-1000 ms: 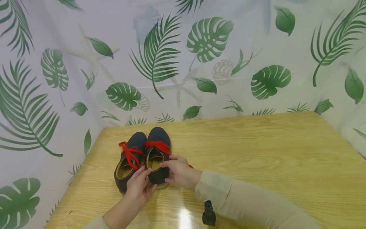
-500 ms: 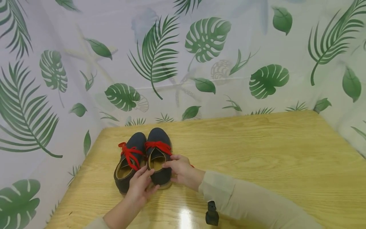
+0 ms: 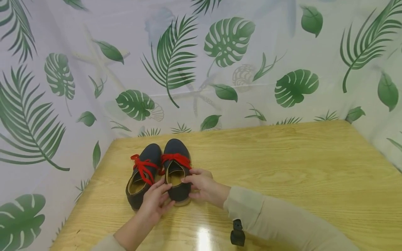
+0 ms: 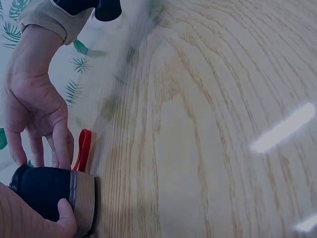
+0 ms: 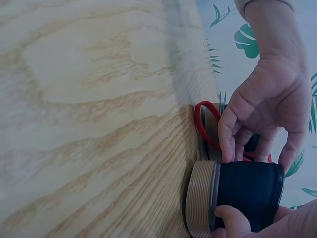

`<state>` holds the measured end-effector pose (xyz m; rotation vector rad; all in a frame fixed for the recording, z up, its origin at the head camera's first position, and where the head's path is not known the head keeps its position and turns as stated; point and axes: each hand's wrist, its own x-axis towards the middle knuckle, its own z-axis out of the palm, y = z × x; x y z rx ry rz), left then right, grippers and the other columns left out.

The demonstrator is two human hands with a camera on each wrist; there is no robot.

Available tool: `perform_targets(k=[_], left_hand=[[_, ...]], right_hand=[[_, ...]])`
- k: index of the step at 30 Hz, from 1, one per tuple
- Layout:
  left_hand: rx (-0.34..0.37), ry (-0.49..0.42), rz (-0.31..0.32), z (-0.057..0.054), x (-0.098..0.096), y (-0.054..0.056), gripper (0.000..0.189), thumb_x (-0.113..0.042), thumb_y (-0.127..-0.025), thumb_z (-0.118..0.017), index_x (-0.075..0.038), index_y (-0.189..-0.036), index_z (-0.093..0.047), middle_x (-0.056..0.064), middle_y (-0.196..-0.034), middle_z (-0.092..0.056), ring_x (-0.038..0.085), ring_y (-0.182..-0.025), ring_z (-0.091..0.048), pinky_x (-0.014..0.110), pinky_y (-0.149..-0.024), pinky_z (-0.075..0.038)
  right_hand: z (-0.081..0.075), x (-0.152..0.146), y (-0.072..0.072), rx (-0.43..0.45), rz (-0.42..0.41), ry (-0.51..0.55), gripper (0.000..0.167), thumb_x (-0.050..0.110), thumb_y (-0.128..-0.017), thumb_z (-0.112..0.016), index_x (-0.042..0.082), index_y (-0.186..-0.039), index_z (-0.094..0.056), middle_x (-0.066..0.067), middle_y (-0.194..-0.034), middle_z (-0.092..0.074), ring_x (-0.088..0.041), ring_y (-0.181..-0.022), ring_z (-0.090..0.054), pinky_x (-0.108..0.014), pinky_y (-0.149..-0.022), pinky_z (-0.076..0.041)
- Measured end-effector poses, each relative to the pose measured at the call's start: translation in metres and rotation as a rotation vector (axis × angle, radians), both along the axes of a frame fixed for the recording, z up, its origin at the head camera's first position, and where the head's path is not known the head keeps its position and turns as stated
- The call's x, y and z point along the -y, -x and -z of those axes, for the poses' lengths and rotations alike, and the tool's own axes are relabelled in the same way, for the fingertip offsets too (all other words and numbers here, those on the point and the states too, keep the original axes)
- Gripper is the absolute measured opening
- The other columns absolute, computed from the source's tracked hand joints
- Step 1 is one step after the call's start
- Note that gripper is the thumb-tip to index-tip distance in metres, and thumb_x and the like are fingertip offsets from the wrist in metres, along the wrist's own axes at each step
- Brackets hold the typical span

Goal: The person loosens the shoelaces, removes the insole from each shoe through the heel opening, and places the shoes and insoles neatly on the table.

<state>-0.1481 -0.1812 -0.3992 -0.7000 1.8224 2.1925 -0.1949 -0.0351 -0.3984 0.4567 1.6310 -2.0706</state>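
Two dark navy shoes with red laces stand side by side, toes to the wall. Both hands are at the heel of the right-hand shoe [image 3: 179,191]. My left hand [image 3: 152,202] grips its left side, with a fingertip at the opening's rim. On the other side my right hand [image 3: 204,184] holds the heel, a digit reaching over the rim into the tan inside. The left-hand shoe [image 3: 135,200] sits close by, partly behind my left hand, its laces tied in a bow. The wrist views show the held shoe's ribbed sole edge [image 5: 200,198] at the tabletop.
The wood-grain table [image 3: 282,174] stretches far to the right. A leaf-printed white cloth [image 3: 194,69] hangs behind and along the sides. A black wrist camera [image 3: 237,237] hangs below the right sleeve. A red lace loop [image 4: 84,148] sticks out near the table surface.
The right-hand shoe has shifted slightly right with both hands on it, and its toe now stands a little farther from the left-hand shoe. The left-hand shoe stays put.
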Motion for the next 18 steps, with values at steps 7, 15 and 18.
perform_targets(k=[7,15,18], left_hand=[[-0.030,-0.020,0.041,0.003,-0.008,-0.001,0.063,-0.017,-0.095,-0.053,-0.005,-0.149,-0.024,0.024,-0.143,-0.036,0.040,-0.130,-0.039,0.041,-0.090,-0.053],[-0.041,-0.011,0.062,0.002,-0.017,-0.001,0.061,-0.017,-0.095,-0.053,-0.004,-0.148,-0.026,0.022,-0.146,-0.031,0.043,-0.132,-0.033,0.047,-0.097,-0.049],[-0.040,-0.010,0.073,0.002,-0.020,0.000,0.061,-0.016,-0.095,-0.053,-0.004,-0.148,-0.026,0.023,-0.148,-0.028,0.044,-0.133,-0.029,0.049,-0.099,-0.047]], right_hand=[[0.000,-0.009,-0.002,0.001,0.016,-0.036,0.055,-0.003,-0.081,-0.067,0.004,-0.133,-0.050,-0.026,-0.131,-0.048,-0.043,-0.118,-0.049,-0.059,-0.095,-0.046],[0.002,-0.018,-0.002,-0.006,0.022,-0.054,0.055,-0.002,-0.081,-0.067,0.004,-0.133,-0.050,-0.027,-0.130,-0.050,-0.042,-0.116,-0.051,-0.058,-0.094,-0.047],[0.003,-0.021,-0.002,-0.016,0.019,-0.058,0.056,-0.002,-0.081,-0.068,0.004,-0.134,-0.049,-0.027,-0.129,-0.051,-0.042,-0.116,-0.052,-0.058,-0.094,-0.048]])
